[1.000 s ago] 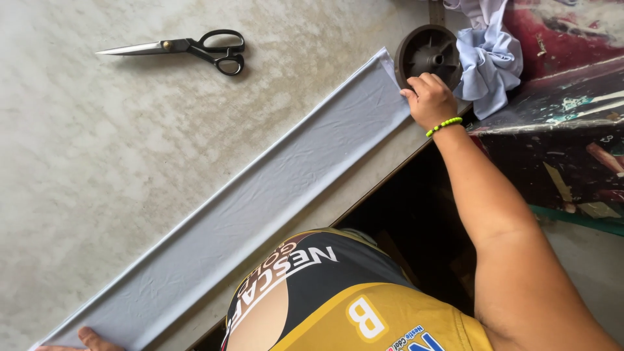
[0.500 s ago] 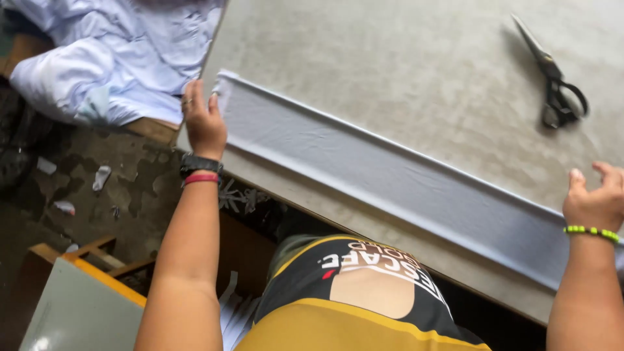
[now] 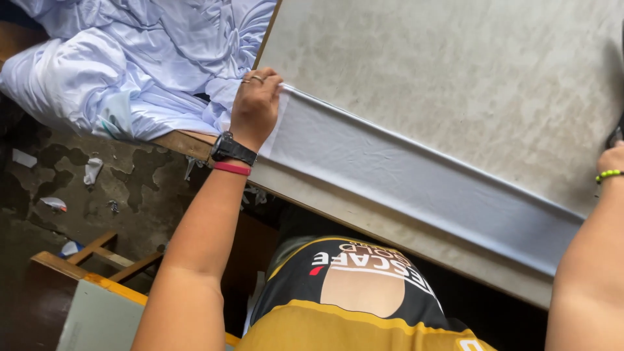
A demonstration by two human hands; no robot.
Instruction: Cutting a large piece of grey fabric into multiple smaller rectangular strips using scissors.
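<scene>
A long folded strip of pale grey-blue cloth (image 3: 416, 185) lies along the near edge of a grey table (image 3: 455, 71). My left hand (image 3: 255, 104), with rings, a black watch and a red band at the wrist, pinches the strip's left end at the table's corner. My right hand (image 3: 612, 159), with a green bead bracelet, is mostly cut off by the right frame edge; it rests near the strip's other end, and its fingers are hidden.
A heap of white cloth (image 3: 130, 58) lies on a wooden surface left of the table. Below it, a dark stained floor (image 3: 97, 188) holds bits of litter. A wooden frame with a yellow-edged board (image 3: 91, 292) stands at lower left.
The view has swung further left, so the scissors left the frame and my right hand slid to the right edge. My left hand has closed its fingers on the strip's end.
</scene>
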